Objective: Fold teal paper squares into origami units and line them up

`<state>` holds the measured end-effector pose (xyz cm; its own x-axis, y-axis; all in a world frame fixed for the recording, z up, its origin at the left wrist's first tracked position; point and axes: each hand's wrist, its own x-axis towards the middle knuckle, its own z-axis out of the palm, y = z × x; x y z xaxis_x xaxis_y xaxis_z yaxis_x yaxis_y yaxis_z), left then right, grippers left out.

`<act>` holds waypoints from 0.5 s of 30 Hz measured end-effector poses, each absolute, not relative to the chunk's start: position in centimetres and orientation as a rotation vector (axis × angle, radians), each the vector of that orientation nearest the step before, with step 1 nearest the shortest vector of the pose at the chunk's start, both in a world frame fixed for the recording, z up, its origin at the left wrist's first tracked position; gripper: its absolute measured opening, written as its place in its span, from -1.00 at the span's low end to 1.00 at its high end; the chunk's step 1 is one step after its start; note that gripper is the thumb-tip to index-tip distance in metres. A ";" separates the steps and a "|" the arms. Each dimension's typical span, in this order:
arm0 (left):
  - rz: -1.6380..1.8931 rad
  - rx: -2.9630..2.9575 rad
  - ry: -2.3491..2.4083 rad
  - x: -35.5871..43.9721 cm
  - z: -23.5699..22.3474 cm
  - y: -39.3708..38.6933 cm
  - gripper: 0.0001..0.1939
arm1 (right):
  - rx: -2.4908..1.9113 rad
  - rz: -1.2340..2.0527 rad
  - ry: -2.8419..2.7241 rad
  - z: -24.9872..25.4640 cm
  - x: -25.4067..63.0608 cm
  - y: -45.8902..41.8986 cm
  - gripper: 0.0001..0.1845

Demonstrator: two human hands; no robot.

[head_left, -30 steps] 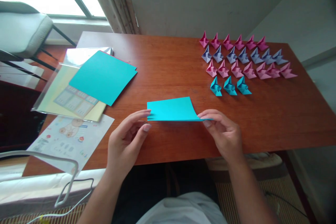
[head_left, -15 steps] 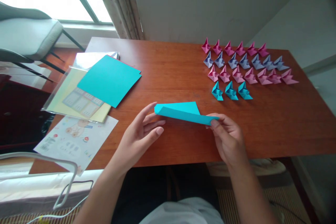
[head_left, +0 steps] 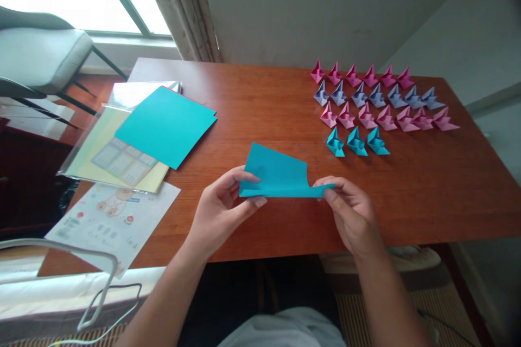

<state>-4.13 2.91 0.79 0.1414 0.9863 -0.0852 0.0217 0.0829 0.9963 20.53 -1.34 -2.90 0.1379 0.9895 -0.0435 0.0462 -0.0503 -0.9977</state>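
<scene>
A partly folded sheet of turquoise origami paper [head_left: 279,171] is held between my two hands, above the front part of the table. My left hand [head_left: 223,209] grips its left end, fingers on the paper's face and thumb along the lower edge. At the narrow right end, my right hand [head_left: 352,214] pinches the paper between thumb and fingers. The sheet is tilted so its broad face and a long fold along the bottom show. Beyond it stand three turquoise folded paper figures [head_left: 356,142] in a row.
Behind the turquoise figures are rows of pink [head_left: 385,118], lilac [head_left: 376,96] and magenta [head_left: 352,75] paper figures. Flat turquoise sheets [head_left: 166,127] lie on a plastic packet of yellow paper [head_left: 157,181] at left. A printed white sheet [head_left: 118,225] overhangs the wooden table [head_left: 260,100].
My left hand has closed on the left end of the paper, where its fingers were spread before. The sheet has turned so more of its face shows. My right hand keeps its pinch.
</scene>
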 end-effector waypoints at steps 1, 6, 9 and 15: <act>1.049 1.214 1.158 -4.1 0.7 2.8 -0.74 | -1.345 1.115 -1.123 -2.9 20.5 -1.3 -0.81; 1.099 1.145 1.202 -4.0 0.1 2.5 -0.74 | -1.323 1.125 -1.128 -2.7 20.0 -1.4 -0.86; 1.147 1.108 1.207 -3.9 -0.2 2.3 -0.74 | -1.323 1.103 -1.166 -2.2 19.6 -1.4 -0.90; 1.231 1.026 1.199 -3.7 -0.9 2.2 -0.76 | -1.273 0.968 -1.248 -1.6 18.9 -1.1 -0.91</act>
